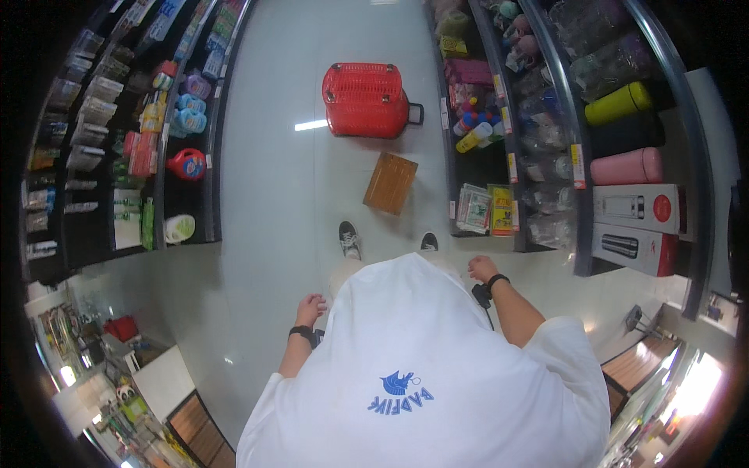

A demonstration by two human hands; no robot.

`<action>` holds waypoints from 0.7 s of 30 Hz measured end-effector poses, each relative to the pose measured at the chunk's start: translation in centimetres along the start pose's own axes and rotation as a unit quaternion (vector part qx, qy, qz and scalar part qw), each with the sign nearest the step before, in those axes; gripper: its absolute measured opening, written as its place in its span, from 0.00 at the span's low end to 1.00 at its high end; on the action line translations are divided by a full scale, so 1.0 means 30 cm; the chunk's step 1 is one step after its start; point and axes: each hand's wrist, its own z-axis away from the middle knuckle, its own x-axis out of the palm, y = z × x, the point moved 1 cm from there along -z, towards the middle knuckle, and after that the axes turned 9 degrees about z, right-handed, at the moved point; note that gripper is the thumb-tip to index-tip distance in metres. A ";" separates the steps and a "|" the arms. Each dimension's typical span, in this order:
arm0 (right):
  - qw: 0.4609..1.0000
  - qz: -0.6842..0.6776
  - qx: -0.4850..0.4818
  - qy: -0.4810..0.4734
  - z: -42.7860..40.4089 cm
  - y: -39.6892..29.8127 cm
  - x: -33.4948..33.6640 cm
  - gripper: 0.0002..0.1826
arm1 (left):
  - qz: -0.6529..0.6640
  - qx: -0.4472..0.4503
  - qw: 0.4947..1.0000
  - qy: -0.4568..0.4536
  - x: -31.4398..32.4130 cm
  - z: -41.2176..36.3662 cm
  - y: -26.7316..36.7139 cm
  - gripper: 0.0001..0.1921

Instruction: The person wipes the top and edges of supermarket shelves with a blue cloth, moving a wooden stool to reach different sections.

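My left hand [311, 309] hangs beside the white T-shirt, its fingers loosely curled and slightly apart, with nothing seen in it. On the other side my right hand [483, 269] is held out from the body, also relaxed, and no object shows in it. Each wrist wears a black strap with a small dark device. Ahead of my shoes a small wooden stool [391, 183] stands at an angle on the tiled floor. Beyond it sits a red plastic shopping basket [366, 99], its casters facing up and a black handle towards the right.
Left shelves [190, 234] hold a red detergent jug [187, 164], blue bottles [190, 114] and packaged goods. Right shelves [483, 231] carry a yellow spray can [474, 137], a pink flask [626, 166] and boxed flasks [635, 248]. A white-topped counter [164, 380] stands behind on the left.
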 end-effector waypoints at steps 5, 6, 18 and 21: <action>0.990 0.114 -0.079 -0.011 0.052 -0.025 0.167 0.09 | 0.017 0.070 0.997 -0.011 -0.217 -0.141 0.214 0.12; 0.961 0.213 -0.175 0.014 0.016 0.014 0.226 0.10 | 0.037 0.072 0.997 0.009 -0.287 -0.165 0.233 0.11; 0.966 0.161 -0.166 0.119 0.383 -0.470 0.296 0.15 | 0.111 -0.161 0.980 0.029 -0.536 -0.404 -0.089 0.15; 0.984 0.085 -0.121 0.095 0.399 -0.428 0.311 0.14 | -0.009 -0.097 0.993 -0.070 -0.429 -0.360 0.024 0.14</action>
